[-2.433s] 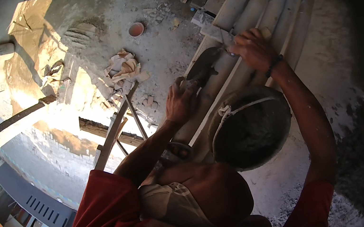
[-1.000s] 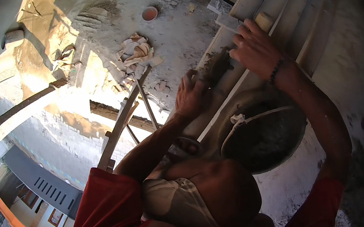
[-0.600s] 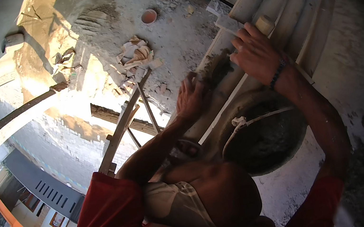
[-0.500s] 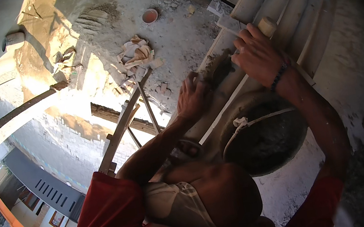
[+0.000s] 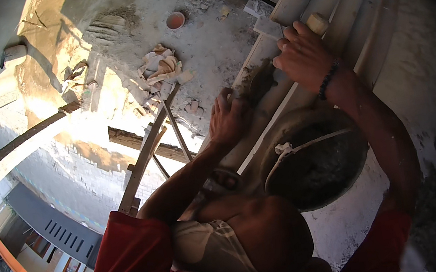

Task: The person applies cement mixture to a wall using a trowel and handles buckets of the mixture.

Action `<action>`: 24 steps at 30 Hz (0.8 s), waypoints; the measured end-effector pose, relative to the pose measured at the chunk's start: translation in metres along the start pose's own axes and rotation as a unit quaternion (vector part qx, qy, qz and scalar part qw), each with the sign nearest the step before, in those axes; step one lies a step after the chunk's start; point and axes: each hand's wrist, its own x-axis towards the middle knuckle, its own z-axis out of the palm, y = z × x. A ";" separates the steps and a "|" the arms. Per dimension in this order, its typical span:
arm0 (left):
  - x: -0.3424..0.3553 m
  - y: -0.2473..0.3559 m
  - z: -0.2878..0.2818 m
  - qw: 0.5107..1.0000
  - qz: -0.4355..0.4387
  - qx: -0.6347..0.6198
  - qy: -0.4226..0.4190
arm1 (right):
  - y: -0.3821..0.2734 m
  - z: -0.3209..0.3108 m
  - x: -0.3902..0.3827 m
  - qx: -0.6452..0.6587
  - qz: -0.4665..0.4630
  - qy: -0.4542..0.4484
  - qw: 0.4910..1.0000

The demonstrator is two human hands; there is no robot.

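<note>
My right hand (image 5: 305,56) is closed round a trowel; its pale wooden handle end (image 5: 317,23) sticks out beyond my knuckles. The trowel's dark blade (image 5: 262,82) lies low along the long grey ledge, pointing toward my left hand. My left hand (image 5: 228,117) rests on that ledge with its fingers curled over near the blade's tip. What lies under those fingers is hidden. Below my right forearm sits a round black bucket (image 5: 321,167) with grey wet mix inside and a knotted rope handle (image 5: 285,149) across its rim.
Wooden boards (image 5: 340,6) run along the upper right. A timber prop frame (image 5: 151,147) stands left of my left arm. On the floor beyond lie a small reddish bowl (image 5: 175,21), crumpled paper sacks (image 5: 162,66) and rubble. A sunlit drop opens at left.
The view has shifted slightly, so the background sits a little further left. My right hand has tilted a little with the trowel; my left hand stays nearly in place.
</note>
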 end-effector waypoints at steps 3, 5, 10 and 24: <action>0.001 -0.001 0.000 1.000 0.000 -0.008 -0.008 | -0.014 -0.013 -0.003 -0.053 -0.003 -0.067 0.996; 0.001 0.000 -0.002 1.000 -0.002 -0.010 -0.011 | -0.022 -0.023 -0.001 -0.052 0.003 -0.074 0.996; 0.001 0.004 -0.005 1.000 -0.016 -0.003 -0.010 | -0.029 -0.033 -0.004 -0.074 0.005 -0.092 0.993; 0.001 0.007 0.002 1.000 -0.019 0.013 -0.004 | -0.027 -0.034 0.003 -0.044 0.045 -0.134 0.989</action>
